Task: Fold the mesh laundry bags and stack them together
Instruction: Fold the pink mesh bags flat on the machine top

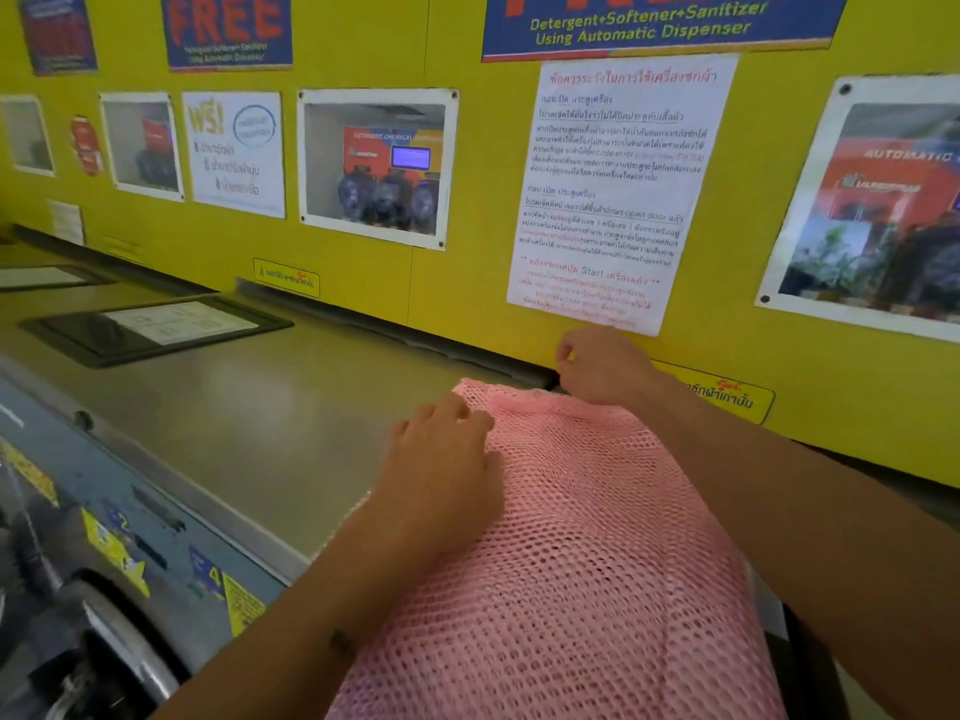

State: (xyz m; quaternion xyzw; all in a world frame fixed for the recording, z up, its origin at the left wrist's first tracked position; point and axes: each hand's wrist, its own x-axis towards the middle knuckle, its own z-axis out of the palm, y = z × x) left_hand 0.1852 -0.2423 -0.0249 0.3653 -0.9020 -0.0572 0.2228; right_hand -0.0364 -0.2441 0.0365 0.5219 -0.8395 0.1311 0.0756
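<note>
A pink mesh laundry bag (597, 553) lies spread lengthwise on the steel top of a washing machine (291, 433), reaching from the near edge to the yellow wall. My left hand (447, 470) rests flat on the bag's left side, fingers apart and pressing the mesh down. At the bag's far right corner, against the wall, my right hand (602, 366) is closed in a fist; it seems to pinch the corner, but the contact is hidden behind the fingers. Only this one bag is in view.
A yellow wall (467, 283) with posters and a printed notice (613, 194) stands right behind the bag. A black-framed sheet (156, 327) lies on the machine top at the left. The machine's front panel and door (104, 589) drop away at lower left.
</note>
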